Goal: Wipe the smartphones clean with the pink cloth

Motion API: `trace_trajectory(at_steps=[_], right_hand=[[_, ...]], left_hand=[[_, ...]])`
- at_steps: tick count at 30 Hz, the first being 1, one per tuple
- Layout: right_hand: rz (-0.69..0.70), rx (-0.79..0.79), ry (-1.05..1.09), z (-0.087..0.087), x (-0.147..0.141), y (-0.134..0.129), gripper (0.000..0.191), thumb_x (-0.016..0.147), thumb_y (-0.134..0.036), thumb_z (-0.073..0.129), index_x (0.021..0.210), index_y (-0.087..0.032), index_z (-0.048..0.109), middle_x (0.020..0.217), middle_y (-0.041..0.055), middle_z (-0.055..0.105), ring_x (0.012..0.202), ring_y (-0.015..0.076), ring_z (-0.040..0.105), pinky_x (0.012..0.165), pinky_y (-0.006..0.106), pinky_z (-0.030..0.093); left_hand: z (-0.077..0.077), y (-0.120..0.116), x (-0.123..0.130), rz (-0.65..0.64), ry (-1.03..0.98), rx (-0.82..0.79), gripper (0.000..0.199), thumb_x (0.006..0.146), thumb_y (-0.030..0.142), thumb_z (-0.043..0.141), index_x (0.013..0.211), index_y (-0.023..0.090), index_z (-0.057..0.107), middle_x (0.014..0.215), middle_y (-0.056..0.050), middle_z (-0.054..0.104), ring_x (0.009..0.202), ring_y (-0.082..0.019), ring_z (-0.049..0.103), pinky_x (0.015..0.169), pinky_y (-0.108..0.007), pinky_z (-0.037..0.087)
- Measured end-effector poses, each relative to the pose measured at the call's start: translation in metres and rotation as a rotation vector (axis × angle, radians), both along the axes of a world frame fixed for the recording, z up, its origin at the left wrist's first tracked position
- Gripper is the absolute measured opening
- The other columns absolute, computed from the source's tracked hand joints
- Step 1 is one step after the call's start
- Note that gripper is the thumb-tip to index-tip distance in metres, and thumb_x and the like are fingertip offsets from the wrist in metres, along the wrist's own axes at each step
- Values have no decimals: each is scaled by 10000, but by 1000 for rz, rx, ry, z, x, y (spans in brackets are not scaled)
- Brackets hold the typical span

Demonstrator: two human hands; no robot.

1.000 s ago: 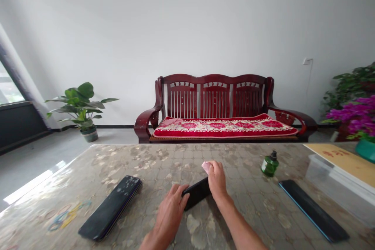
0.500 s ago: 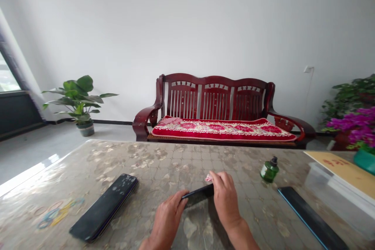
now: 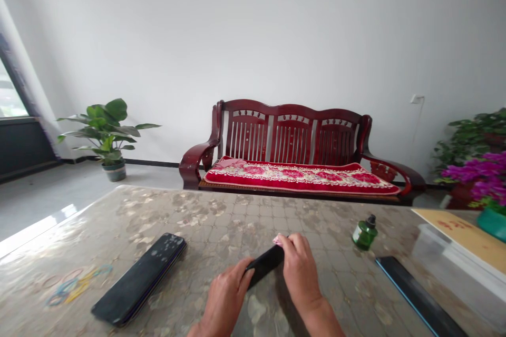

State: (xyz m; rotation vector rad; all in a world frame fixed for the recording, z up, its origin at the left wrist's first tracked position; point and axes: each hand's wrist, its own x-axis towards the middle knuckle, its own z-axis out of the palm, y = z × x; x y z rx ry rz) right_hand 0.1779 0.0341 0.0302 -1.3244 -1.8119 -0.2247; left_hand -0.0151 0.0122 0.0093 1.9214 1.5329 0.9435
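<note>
Over the table, a thin black phone [image 3: 265,265] is held at a tilt, its dark face partly toward me. My left hand [image 3: 226,295] pinches its left end between thumb and fingers. At the far right end is my right hand [image 3: 301,274], fingers closed on a small pink and white cloth [image 3: 278,241] that shows at the phone's upper edge. The fingers hide most of the cloth. To the left lies a larger black phone-shaped stack [image 3: 140,279] with pale smudges at its top end. Another dark phone with a blue edge [image 3: 419,295] rests at the right.
A green pump bottle [image 3: 365,234] stands right of my hands. Coloured rubber bands [image 3: 75,287] lie at the left. A clear plastic box [image 3: 443,258] with a tan envelope [image 3: 462,229] over it is at the right edge. Beyond the patterned table [image 3: 221,216] stands a wooden bench [image 3: 292,137].
The held phone has turned, so more of its dark face shows and it slants up more to the right. My right hand and the cloth have shifted slightly left.
</note>
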Motion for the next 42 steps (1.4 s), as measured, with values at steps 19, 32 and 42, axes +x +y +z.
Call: trace_trajectory(at_steps=[19,32,42], right_hand=[[101,-197,58,16,-3,-4,303,902,-35,443,913,-251,655,892,26,571,866,179,568,772,267,444],[188,-156,42,8,-17,-22,202,879,-35,548,818,-224,586,848,10,551,824,168,541,712,259,405],[232,-174,56,5,-16,-19,204,884,-37,557,841,-232,597,864,6,558,852,160,550,731,240,416]], left_hand=[[12,-11,5,-133,139,-14,255,915,220,506,1141,310,584,1033,46,741,917,-159,707,779,-187,479],[10,7,-8,-389,119,-164,981,706,59,655,1508,386,196,1129,54,690,780,-139,658,752,-209,482],[50,49,-23,-791,245,-153,1184,594,21,693,1533,372,61,1200,-5,643,947,-202,663,771,-260,537]])
